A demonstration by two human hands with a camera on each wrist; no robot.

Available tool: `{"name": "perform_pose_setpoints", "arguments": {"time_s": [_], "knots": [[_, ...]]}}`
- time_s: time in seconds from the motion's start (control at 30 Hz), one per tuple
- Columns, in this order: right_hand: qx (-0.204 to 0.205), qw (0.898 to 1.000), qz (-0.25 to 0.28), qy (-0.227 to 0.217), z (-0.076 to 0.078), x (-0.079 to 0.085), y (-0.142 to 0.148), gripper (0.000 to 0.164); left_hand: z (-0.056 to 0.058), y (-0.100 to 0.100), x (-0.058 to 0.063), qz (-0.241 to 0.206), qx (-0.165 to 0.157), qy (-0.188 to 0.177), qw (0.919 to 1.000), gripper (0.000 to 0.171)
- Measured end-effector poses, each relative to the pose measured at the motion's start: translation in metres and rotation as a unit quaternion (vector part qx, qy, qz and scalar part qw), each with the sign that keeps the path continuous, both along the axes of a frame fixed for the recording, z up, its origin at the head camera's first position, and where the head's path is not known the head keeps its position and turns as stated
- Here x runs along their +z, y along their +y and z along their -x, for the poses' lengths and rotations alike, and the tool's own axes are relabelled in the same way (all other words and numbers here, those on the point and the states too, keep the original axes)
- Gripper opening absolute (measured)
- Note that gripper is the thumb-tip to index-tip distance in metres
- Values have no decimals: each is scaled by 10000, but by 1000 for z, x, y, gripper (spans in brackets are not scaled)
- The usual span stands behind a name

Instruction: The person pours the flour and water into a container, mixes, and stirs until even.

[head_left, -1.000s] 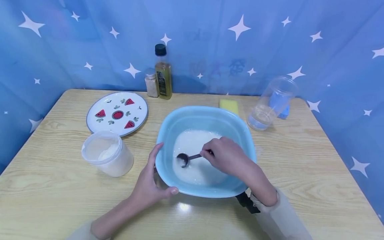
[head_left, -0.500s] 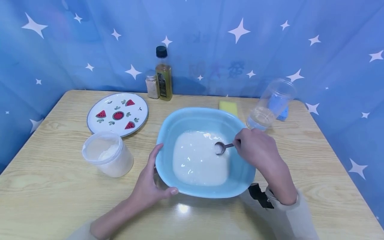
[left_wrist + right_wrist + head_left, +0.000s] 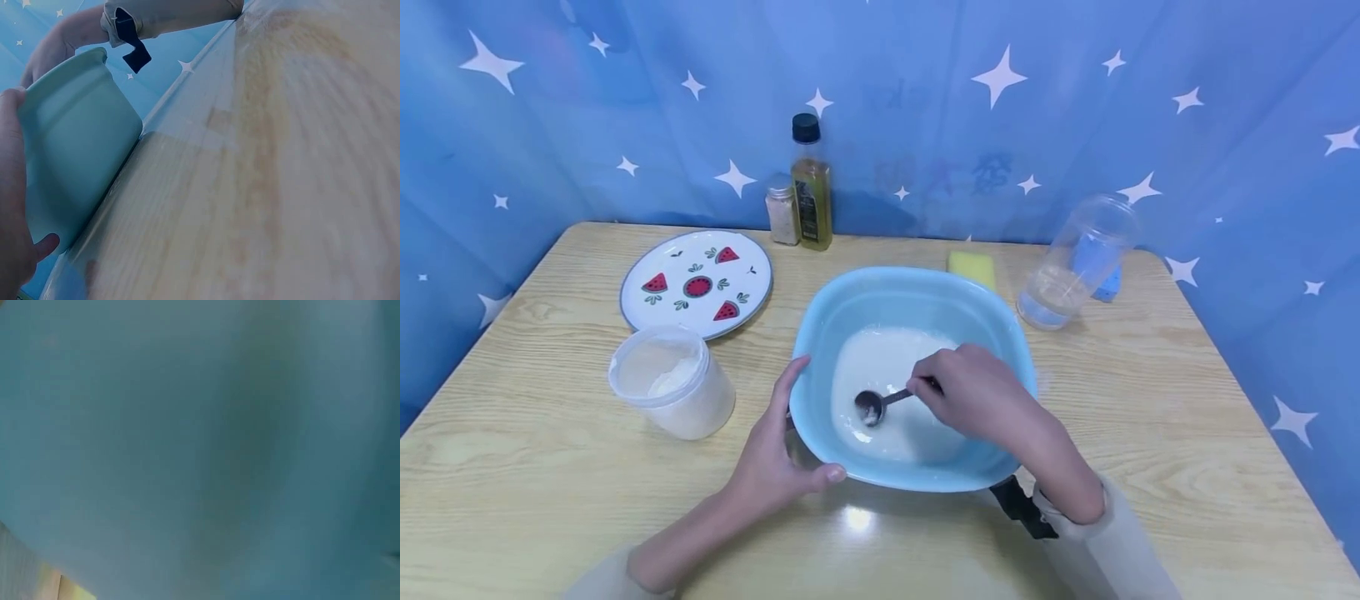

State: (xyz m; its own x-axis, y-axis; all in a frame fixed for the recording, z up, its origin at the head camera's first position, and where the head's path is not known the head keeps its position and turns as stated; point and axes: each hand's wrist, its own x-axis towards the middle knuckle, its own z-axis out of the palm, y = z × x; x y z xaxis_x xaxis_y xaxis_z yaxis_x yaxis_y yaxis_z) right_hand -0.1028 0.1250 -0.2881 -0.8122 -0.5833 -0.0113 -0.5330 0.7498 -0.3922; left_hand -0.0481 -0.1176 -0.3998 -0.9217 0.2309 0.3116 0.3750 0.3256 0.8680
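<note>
A light-blue basin (image 3: 910, 293) with milky white liquid (image 3: 880, 354) stands on the table. My left hand (image 3: 777, 454) holds its near left corner, thumb and fingers spread along the outside; the left wrist view shows the hand against the basin's wall (image 3: 81, 140). Over the basin, my right hand (image 3: 973, 393) pinches the handle of a small dark measuring spoon (image 3: 870, 408). The spoon's bowl is in the liquid, left of the middle, with some white stuff in it. The basin's blurred blue wall (image 3: 144, 425) fills most of the right wrist view.
Left of the basin is an uncovered clear tub (image 3: 681, 400) of white powder. Behind it lies a watermelon-patterned plate (image 3: 662, 312). A shaker jar (image 3: 782, 218) and oil bottle (image 3: 814, 204) stand at the back. Rightward are a yellow sponge (image 3: 972, 267), a clear cup (image 3: 1056, 292) and a blue sponge (image 3: 1108, 285).
My right hand has swept the spoon to the basin's right side and back to the left through the liquid. My left hand has kept its hold on the basin.
</note>
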Motion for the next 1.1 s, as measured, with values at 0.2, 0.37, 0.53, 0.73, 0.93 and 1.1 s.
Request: {"name": "perform_pose_setpoints", "arguments": {"time_s": [0.2,0.37,0.53,0.73,0.93,1.1], "knots": [[-702,9951,-684,-126,4,9,19,29,0,1,1,10,20,-38,10000,112],[-1187,9885,-933,-26,8,21,40,35,0,1,0,-45,10,-21,10000,113],[-1213,9886,-873,170,9,26,52,29,0,1,-1,-46,5,67,10000,112],[-1176,9912,-256,554,14,23,50,16,2,2,0,-58,-48,98,9999,111],[-1208,9880,499,829,24,5,23,23,3,2,1,-28,-24,93,10000,112],[-1116,9913,374,590,28,-11,6,23,1,-1,2,6,16,-55,10000,112]]}}
